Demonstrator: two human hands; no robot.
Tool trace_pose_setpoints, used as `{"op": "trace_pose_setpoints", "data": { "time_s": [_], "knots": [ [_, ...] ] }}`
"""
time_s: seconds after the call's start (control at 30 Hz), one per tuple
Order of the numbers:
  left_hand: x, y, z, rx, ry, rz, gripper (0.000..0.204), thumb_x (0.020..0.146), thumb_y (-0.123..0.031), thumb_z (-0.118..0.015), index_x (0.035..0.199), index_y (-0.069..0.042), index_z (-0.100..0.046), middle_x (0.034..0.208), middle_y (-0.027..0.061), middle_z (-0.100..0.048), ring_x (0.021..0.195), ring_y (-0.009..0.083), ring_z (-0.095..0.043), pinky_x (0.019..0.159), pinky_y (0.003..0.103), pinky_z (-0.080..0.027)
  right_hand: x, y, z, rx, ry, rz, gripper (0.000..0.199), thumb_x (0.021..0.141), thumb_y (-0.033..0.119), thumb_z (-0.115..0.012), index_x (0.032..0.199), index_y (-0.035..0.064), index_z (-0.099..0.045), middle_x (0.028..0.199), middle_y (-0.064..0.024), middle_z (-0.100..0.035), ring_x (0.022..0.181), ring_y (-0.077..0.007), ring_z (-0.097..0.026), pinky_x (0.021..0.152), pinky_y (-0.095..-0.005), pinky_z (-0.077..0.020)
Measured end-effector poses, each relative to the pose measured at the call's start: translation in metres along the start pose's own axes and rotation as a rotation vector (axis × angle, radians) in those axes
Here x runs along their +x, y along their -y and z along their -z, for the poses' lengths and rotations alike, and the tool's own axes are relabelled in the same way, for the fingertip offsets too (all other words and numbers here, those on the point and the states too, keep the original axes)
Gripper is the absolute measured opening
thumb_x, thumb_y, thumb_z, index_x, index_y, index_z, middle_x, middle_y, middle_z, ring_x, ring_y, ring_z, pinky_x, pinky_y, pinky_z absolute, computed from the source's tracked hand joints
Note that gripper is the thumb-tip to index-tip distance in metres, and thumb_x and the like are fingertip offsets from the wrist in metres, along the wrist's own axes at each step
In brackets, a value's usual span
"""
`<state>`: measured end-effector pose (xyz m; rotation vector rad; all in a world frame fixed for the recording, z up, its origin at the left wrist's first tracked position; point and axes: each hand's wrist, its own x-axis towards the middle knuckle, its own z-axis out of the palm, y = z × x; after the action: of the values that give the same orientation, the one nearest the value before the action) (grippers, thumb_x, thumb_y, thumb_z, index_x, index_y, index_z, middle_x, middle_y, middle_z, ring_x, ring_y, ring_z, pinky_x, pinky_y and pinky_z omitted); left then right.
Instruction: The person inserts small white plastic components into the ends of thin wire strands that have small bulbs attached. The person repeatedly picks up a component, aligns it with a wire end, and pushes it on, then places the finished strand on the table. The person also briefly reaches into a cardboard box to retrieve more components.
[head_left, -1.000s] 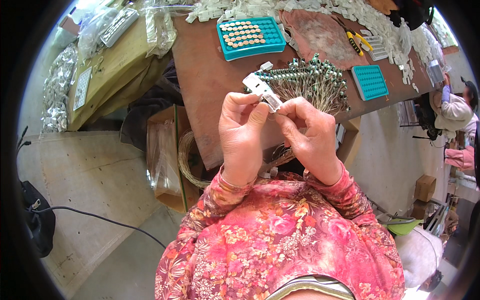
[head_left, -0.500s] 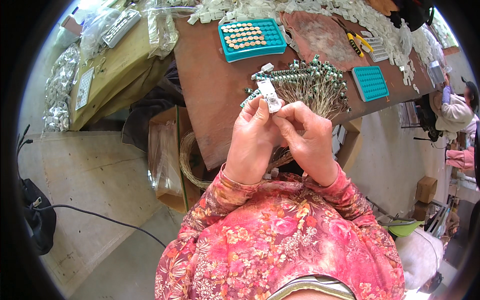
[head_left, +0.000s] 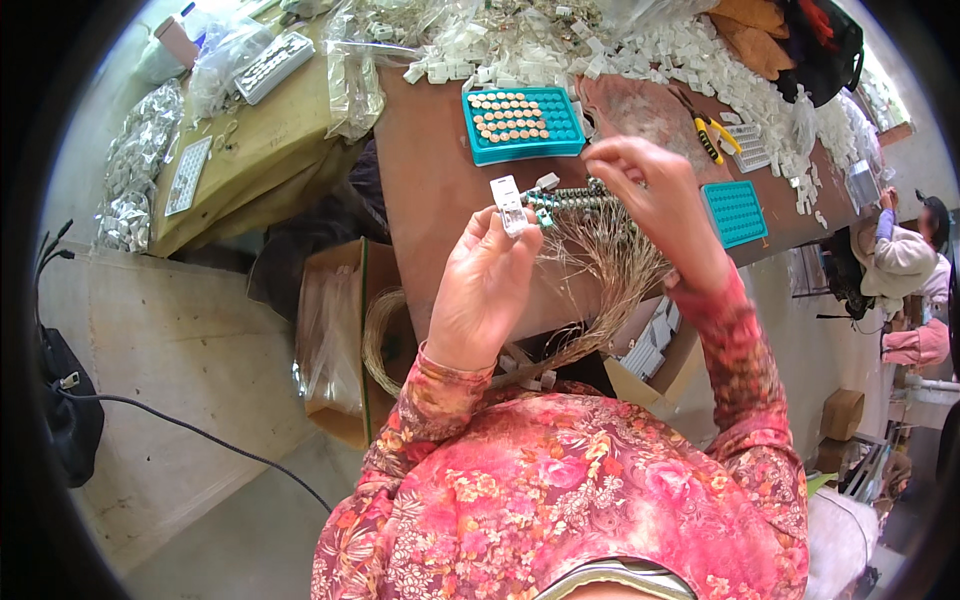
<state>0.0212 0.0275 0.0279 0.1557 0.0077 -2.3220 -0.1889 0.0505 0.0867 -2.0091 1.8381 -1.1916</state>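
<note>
A small white plastic case (head_left: 511,206) with a raised lid is pinched between the thumb and fingers of my left hand (head_left: 480,285). Small parts show inside it, too fine to name. My right hand (head_left: 650,190) is in the air over the bundle of thin wires (head_left: 610,245), its thumb and fingers a little apart and nothing visible between them. Small green-and-dark pieces (head_left: 565,198) tip the wires, partly hidden by that hand. Just left of its fingertips is a teal tray (head_left: 490,157) holding rows of copper-coloured discs (head_left: 508,118).
White plastic pieces (head_left: 480,50) are heaped along the table's far side. Yellow-handled pliers (head_left: 708,140) and a second teal tray (head_left: 735,213) are at right. Cardboard boxes (head_left: 335,420) stand below the table edge. A person (head_left: 895,250) sits at far right.
My right hand has left the white case and moved up and right over the wires. My left hand has shifted slightly left and down, still with the case. The view has shifted a little.
</note>
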Motion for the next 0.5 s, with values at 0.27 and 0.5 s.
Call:
{"op": "trace_pose_setpoints", "data": {
  "time_s": [0.27,0.5],
  "knots": [
    [0.044,0.01,0.024,0.436,-0.03,-0.341,0.011,0.097,-0.007,-0.049,0.108,-0.005,-0.049,0.1,0.0128,-0.06,0.078,0.0121,-0.055,0.087,0.031,-0.05,0.052,-0.057,-0.059,-0.314,0.005,-0.02,0.014,0.081,0.015,-0.069,0.083,0.0021,-0.066,0.083,-0.0141,-0.062,0.077,-0.0321,-0.062,0.069,-0.0403,-0.049],
    [0.043,0.01,0.03,0.374,0.029,-0.312,0.014,0.096,-0.006,-0.052,0.109,-0.005,-0.049,0.101,0.0131,-0.06,0.084,0.0131,-0.055,0.075,0.024,-0.047,0.055,-0.064,-0.069,-0.268,-0.011,-0.021,0.012,0.077,0.011,-0.072,0.083,0.0024,-0.066,0.081,-0.0121,-0.062,0.075,-0.0279,-0.062,0.069,-0.0367,-0.05]
  ]
}}
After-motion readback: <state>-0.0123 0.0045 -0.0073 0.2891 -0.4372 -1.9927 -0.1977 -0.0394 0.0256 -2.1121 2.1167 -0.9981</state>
